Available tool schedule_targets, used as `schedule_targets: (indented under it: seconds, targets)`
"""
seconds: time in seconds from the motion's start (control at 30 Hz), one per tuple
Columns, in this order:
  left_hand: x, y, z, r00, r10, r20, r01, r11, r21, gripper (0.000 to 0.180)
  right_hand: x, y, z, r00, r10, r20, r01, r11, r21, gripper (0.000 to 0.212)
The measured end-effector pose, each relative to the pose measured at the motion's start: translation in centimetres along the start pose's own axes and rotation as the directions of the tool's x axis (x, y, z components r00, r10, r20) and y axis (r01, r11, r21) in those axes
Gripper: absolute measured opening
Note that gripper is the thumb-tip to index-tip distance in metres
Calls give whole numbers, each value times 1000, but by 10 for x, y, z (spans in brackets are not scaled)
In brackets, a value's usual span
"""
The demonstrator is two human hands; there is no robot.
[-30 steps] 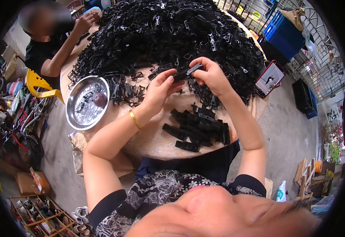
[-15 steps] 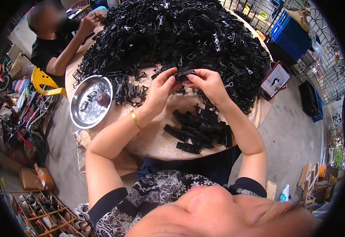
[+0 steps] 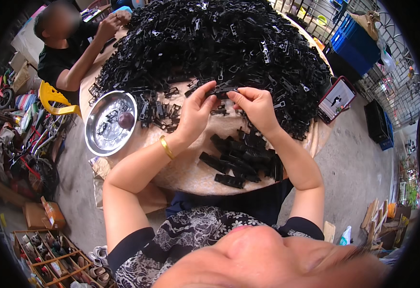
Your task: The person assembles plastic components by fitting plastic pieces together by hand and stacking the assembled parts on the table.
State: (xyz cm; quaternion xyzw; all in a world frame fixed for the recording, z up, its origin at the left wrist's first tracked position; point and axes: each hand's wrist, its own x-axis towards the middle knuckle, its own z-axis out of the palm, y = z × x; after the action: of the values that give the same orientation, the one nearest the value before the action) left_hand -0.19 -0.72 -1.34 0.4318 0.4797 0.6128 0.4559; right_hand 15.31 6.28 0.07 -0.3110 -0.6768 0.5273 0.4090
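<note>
Head view, looking down on a round table (image 3: 190,175) w/ a beige top. Left hand (image 3: 196,111) and right hand (image 3: 254,106) meet at centre, fingertips of both pinched on one small black plastic clip (image 3: 223,90), held just above the table at the near edge of the big heap of black clips (image 3: 219,43); hands close together, nearly touching, each closed on an end of the piece. Exact shape of the held clip hard to tell, as it blends w/ the heap behind; prob. the same kind as the rest. Gold bangle (image 3: 166,147) on the left wrist. Below the right hand, near the table's front edge, a smaller pile of flat black bars (image 3: 241,161) lies loosely stacked, apart from the main heap. Left of the left hand, a round steel tray (image 3: 99,141) sits on the table edge, holding a few clips and a dark round object. Far left, a second person (image 3: 70,53) in a black shirt sits at the table w/ hands at the heap's far side. Right of the heap, a phone (image 3: 337,99) w/ lit screen lies propped at the table's rim. Blue crate (image 3: 356,45) on the floor at upper right; wooden compartment box (image 3: 42,254) of small items at lower left.
</note>
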Motion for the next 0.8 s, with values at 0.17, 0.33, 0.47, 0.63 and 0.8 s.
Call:
schedule_targets:
  seconds: [0.17, 0.33, 0.47, 0.63, 0.8]
  targets:
    - [-1, 3, -1, 1000, 18, -24, -16, 998, 53, 41, -3, 1, 2, 994, -104, 13, 105, 988, -112, 17]
    - [-1, 7, -4, 998, 12, -59, -10, 999, 46, 40, -3, -4, -3, 970, -239, 38, 239, 922, -304, 20]
    - [-2, 12, -1, 998, 36, -53, -35, 999, 30, 39, 2, -12, -14, 973, -224, -65, 198, 941, -274, 31]
    - [-2, 16, -6, 992, 34, 124, -31, 999, -31, 42, 9, -6, -24, 966, -9, 258, -8, 998, 67, 26]
    - [1, 21, -8, 979, 31, 202, -20, 998, -59, 42, 3, -9, -17, 943, -281, 180, 301, 949, -90, 16]
